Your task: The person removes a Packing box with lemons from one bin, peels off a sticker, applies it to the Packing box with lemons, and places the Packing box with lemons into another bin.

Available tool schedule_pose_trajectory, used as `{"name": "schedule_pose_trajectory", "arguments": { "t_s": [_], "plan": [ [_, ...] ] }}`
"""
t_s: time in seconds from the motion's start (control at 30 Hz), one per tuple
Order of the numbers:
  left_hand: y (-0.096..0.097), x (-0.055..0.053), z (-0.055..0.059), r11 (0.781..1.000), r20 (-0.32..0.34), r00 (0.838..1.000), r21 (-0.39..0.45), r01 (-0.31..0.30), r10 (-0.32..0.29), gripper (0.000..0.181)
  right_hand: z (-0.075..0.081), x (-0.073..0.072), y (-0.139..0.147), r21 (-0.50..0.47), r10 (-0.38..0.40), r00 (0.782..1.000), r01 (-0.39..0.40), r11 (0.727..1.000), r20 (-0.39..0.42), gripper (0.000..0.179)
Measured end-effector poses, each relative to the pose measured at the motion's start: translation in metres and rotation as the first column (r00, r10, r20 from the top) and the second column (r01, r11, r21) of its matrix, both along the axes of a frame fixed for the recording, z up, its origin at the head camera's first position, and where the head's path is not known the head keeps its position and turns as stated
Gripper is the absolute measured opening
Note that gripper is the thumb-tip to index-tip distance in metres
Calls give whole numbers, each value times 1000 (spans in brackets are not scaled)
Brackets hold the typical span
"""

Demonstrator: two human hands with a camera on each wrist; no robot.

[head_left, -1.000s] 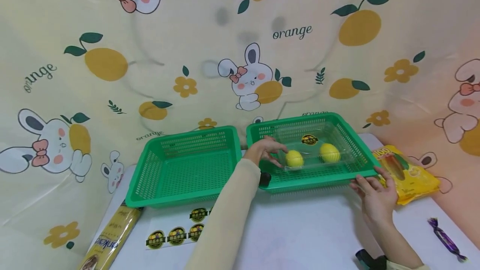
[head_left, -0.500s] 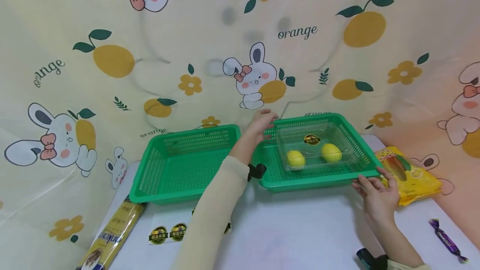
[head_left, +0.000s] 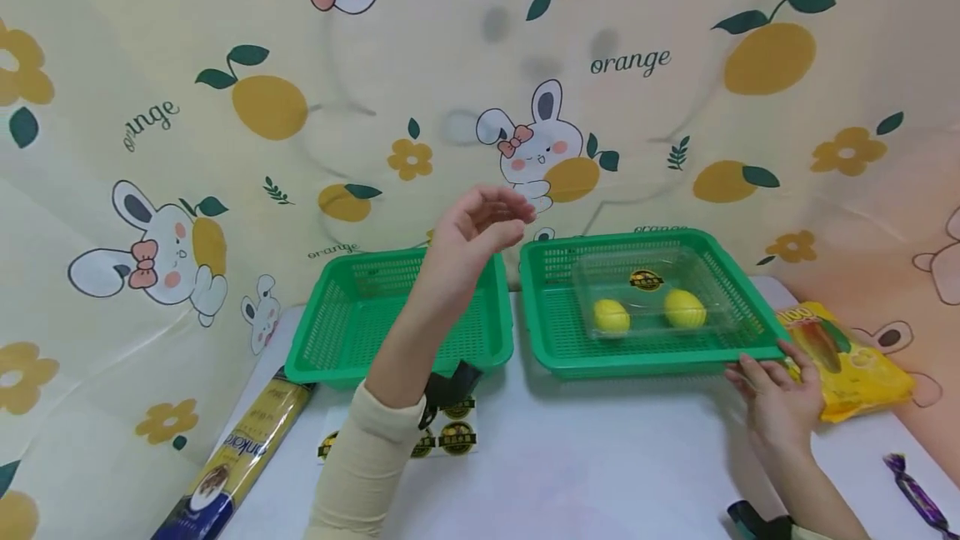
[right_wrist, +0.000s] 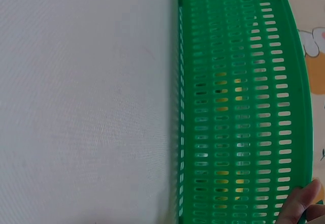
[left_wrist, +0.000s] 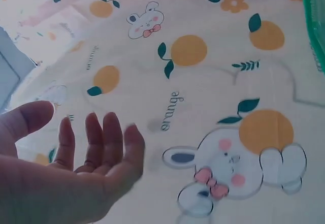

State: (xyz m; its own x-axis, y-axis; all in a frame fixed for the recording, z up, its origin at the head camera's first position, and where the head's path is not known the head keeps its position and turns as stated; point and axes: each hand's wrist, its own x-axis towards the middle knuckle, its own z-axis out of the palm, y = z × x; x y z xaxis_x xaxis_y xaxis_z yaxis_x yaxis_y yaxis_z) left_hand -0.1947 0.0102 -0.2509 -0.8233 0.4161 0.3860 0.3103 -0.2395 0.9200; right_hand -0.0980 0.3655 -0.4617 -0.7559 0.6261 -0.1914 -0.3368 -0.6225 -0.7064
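Observation:
My left hand point(head_left: 476, 248) is raised in front of the patterned backdrop, above the gap between two green baskets. Its fingers curve loosely around nothing, as the left wrist view also shows with the hand point(left_wrist: 101, 168) seen against the cloth. My right hand point(head_left: 783, 402) grips the front right corner of the right green basket point(head_left: 652, 363) by its rim; in the right wrist view the fingers point(right_wrist: 299, 201) lap over that rim. Inside this basket lies a clear plastic box point(head_left: 645, 261) with a round black-and-gold sticker point(head_left: 647, 280). Two yellow lemon-like balls point(head_left: 611, 319) show through the box.
Left stands another green basket point(head_left: 322, 369), partly behind my left arm. A sheet of round stickers point(head_left: 457, 438) lies before it, with a gold-and-blue packet point(head_left: 232, 457) at far left. On the right are a yellow bag point(head_left: 855, 369) and a purple-wrapped candy point(head_left: 918, 494).
My left hand has come out of the right basket, away from the clear box, moving up and left. My right hand stays on the basket's corner. The view has swung slightly left.

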Motion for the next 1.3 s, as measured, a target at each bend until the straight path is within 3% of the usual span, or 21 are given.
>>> {"name": "schedule_pose_trajectory", "arguments": {
  "t_s": [0.13, 0.27, 0.4, 0.57, 0.77, 0.83, 0.93, 1.03, 1.1, 1.13, 1.17, 1.23, 1.3],
  "plan": [
    [-25, 24, -20, 1000, -41, 999, 1, -7, 7, 19, -1, 1, 3, -28, -32, 999, 32, 999, 0, 58],
    [-50, 40, -45, 1000, -22, 999, -1, -31, 31, 18, -2, 3, 4, -66, -45, 999, 45, 997, -1, 60],
    [-75, 49, -71, 997, 18, 997, -22, -80, 80, 18, -2, 5, 4, -88, -62, 998, 62, 994, 7, 62],
    [-109, 53, -101, 984, 86, 984, -94, -148, 156, 19, -3, 4, 4, -89, -74, 997, 76, 993, 22, 62],
    [-145, 56, -135, 943, 175, 946, -239, -230, 274, 22, -3, 2, 1, -92, -80, 997, 81, 992, 21, 60],
    [-154, 59, -147, 922, 202, 927, -295, -251, 317, 21, -3, 1, 0, -93, -80, 997, 81, 992, 20, 59],
    [-164, 64, -164, 873, 203, 897, -391, -293, 392, 18, -2, 0, -2, -93, -80, 997, 82, 992, 19, 59],
    [-164, 70, -179, 801, 98, 884, -479, -360, 456, 16, -2, -1, -3, -86, -77, 997, 79, 993, 20, 59],
    [-158, 75, -187, 723, -59, 873, -536, -436, 484, 19, -2, -2, -3, -80, -76, 997, 78, 994, 19, 59],
    [-154, 77, -190, 674, -165, 860, -557, -485, 483, 19, -2, -3, -3, -77, -77, 997, 78, 994, 21, 59],
    [-148, 79, -193, 616, -283, 835, -573, -541, 472, 20, -2, -3, -3, -75, -77, 997, 78, 994, 20, 59],
    [-135, 83, -196, 475, -502, 756, -589, -654, 419, 22, -2, -4, -3, -68, -80, 997, 81, 994, 20, 58],
    [-119, 88, -198, 329, -656, 677, -592, -736, 332, 32, -2, -6, -4, -58, -80, 997, 81, 995, 23, 58]
  ]
}}
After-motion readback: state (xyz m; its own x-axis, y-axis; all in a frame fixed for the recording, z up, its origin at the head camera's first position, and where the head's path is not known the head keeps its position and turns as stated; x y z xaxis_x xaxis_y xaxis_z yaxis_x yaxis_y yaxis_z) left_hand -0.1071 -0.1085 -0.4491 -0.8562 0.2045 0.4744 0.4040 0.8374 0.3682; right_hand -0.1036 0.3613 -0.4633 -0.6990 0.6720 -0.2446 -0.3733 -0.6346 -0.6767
